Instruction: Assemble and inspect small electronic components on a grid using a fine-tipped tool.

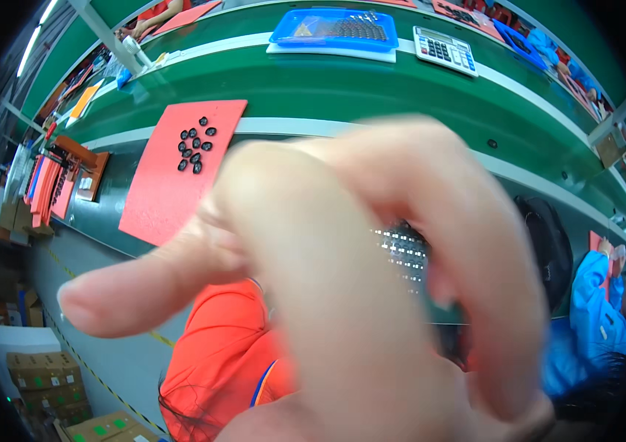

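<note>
A large blurred hand fills the middle of the view, very close to the camera; it appears to be my left hand (328, 243). Its thumb stretches to the left, and the other visible fingers arch toward the lower edge, apart from each other. I see nothing held in it, though the fingertips are not clear. My right hand cannot be made out. Behind the thumb, a pink mat (169, 173) lies on the dark green bench, bearing several small black round parts (195, 145). Between the fingers shows a dark piece with rows of bright spots (403, 254), mostly covered.
On the shelf sit a blue tray (281, 37) of small parts and a calculator (445, 51). A wooden stand (90, 177) and pink boards (44, 188) are at left. A black bag (545, 247) and a person in blue (596, 302) are at right; cartons (48, 379) stand lower left.
</note>
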